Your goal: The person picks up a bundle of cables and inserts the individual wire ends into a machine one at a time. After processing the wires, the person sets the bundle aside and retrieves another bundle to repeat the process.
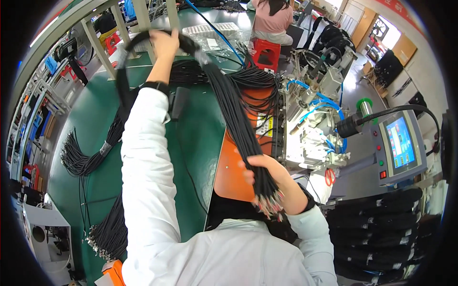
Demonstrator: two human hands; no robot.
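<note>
Bundle of thin black cables held stretched between both hands above the green worktop.

The cable bundle (229,100) runs from the raised left hand (164,45), closed around its far loop, down to the right hand (267,174), clamped just above the metal-tipped ends (269,202) that fan out below the fist. Judged limp and floppy: it drapes and sags between the grips, and loose strands splay off the sides. Probably moderate in weight given the strand count; the smooth jackets may slide past one another, so a firm full-fist hold near each end looks right, clear of the small connectors. Below it lie the worktop (95,114) and an orange plate (234,171). More cable bunches (81,159) rest at left; a machine with blue hoses (315,128) and a touchscreen (400,143) stand at right.
</note>
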